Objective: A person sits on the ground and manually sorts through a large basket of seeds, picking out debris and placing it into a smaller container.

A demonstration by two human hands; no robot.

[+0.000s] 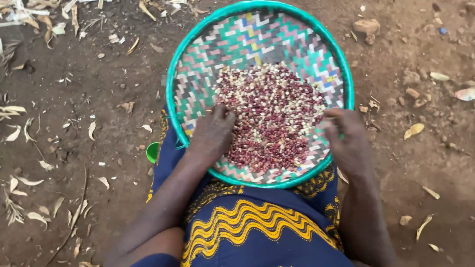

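Note:
A round woven tray with a green rim and a zigzag pattern rests on my lap. A heap of dark red and pale beans lies in its near half. My left hand lies inside the tray at the heap's left edge, fingers bent down onto the beans. At the tray's right rim, my right hand has its fingers curled over the edge beside the beans. Whether either hand holds any beans is hidden.
My lap is covered by blue cloth with yellow wavy print. Bare brown soil surrounds me, strewn with dry leaves on the left and small stones on the right. A small green cup peeks out by my left leg.

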